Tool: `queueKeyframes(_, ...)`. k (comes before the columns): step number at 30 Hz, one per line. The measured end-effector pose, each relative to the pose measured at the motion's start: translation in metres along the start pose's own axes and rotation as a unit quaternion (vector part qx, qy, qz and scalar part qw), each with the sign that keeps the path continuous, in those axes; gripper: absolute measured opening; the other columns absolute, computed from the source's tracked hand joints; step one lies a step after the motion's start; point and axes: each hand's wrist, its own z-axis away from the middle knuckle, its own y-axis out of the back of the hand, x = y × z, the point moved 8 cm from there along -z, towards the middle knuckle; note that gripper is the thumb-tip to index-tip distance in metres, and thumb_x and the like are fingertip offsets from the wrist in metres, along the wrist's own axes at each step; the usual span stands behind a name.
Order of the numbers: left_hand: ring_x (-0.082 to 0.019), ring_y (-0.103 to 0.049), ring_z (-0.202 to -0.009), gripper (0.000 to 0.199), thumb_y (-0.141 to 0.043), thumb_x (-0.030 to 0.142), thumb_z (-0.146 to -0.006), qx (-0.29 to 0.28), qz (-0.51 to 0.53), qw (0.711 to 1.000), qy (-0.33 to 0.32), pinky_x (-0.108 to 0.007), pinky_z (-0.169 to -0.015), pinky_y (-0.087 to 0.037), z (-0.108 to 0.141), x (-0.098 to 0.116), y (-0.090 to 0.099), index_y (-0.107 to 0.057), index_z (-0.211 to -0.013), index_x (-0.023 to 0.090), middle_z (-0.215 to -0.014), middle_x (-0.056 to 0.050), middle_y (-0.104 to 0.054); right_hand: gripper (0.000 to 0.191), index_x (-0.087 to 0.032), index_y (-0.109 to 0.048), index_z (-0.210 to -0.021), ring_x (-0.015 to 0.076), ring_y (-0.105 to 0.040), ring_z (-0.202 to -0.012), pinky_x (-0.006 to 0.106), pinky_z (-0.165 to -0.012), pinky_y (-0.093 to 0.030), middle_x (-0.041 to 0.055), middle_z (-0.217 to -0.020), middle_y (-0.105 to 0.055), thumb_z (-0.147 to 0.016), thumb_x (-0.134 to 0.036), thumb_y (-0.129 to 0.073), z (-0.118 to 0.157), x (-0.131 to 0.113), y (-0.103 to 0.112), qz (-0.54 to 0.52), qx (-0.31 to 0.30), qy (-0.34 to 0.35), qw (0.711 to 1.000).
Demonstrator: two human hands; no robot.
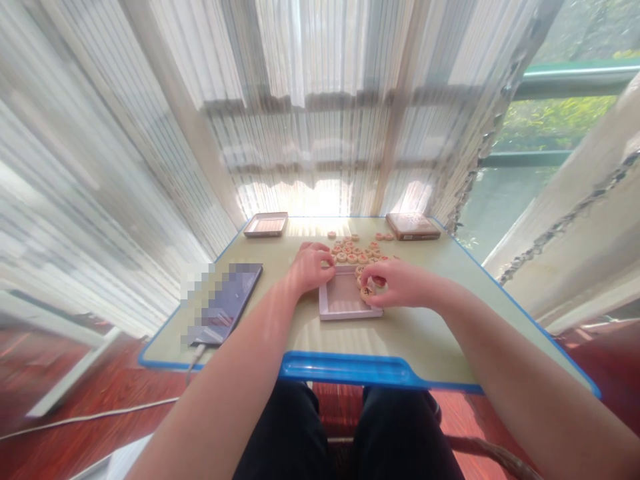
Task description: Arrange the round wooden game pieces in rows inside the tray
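A shallow open box [345,313] lies on the table in front of me. At its far left corner, my left hand [313,268] has its fingers curled, with thumb and fingertips closed on the rim. My right hand [397,283] reaches over the box's right side and pinches a round Chinese chess piece [367,292] with a dark character. A few more pieces sit along the box's right wall, partly hidden by the right fingers. Behind the box spreads a loose cluster of Chinese chess pieces [352,258], with red or dark characters.
A box lid or tray [266,225] lies at the table's back left, and a closed flat box [413,225] at the back right. A tablet [235,303], partly pixelated, with a cable lies at the left. A blue trough [345,367] edges the near side.
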Motion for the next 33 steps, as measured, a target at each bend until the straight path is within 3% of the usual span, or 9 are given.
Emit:
queueKeyframes(7, -0.027, -0.056, -0.114, 0.016, -0.061, 0.027, -0.070, 0.013, -0.004, 1.000, 0.004, -0.041, -0.108, -0.038, -0.001, 0.000, 0.002, -0.074, -0.075, 0.021, -0.110, -0.009, -0.066, 0.025, -0.020, -0.074, -0.093, 0.0167, -0.059, -0.076, 0.025, -0.069, -0.041, 0.0052, -0.087, -0.071, -0.080, -0.024, -0.054, -0.007, 0.012, 0.006, -0.006, 0.058, 0.001, 0.998)
queueKeyframes(24, -0.026, -0.053, -0.116, 0.017, -0.062, 0.032, -0.072, 0.040, 0.001, 0.999, 0.022, -0.040, -0.108, -0.038, 0.001, -0.001, 0.011, -0.075, -0.078, 0.023, -0.111, -0.006, -0.066, 0.027, -0.020, -0.076, -0.095, 0.0135, -0.056, -0.063, 0.025, -0.061, -0.040, 0.0023, -0.074, -0.070, -0.078, -0.024, -0.055, -0.010, 0.028, 0.001, -0.055, 0.061, -0.044, 0.996)
queueKeyframes(28, -0.024, -0.053, -0.117, 0.025, -0.054, 0.032, -0.079, 0.036, 0.015, 0.999, 0.020, -0.040, -0.109, -0.036, -0.001, -0.001, 0.010, -0.075, -0.089, 0.023, -0.117, -0.006, -0.066, 0.027, -0.020, -0.076, -0.093, 0.0142, -0.057, -0.065, 0.025, -0.063, -0.040, 0.0027, -0.076, -0.070, -0.077, -0.022, -0.055, -0.010, 0.024, 0.002, -0.047, 0.053, -0.047, 0.996)
queueKeyframes(33, -0.020, -0.050, -0.124, 0.039, -0.039, 0.027, -0.086, -0.012, 0.037, 0.999, 0.002, -0.039, -0.114, -0.030, -0.004, 0.001, 0.002, -0.071, -0.108, 0.022, -0.126, -0.002, -0.065, 0.025, -0.019, -0.076, -0.092, 0.0141, -0.056, -0.065, 0.025, -0.062, -0.039, 0.0029, -0.075, -0.069, -0.077, -0.023, -0.057, -0.010, 0.022, 0.003, -0.045, 0.054, -0.038, 0.997)
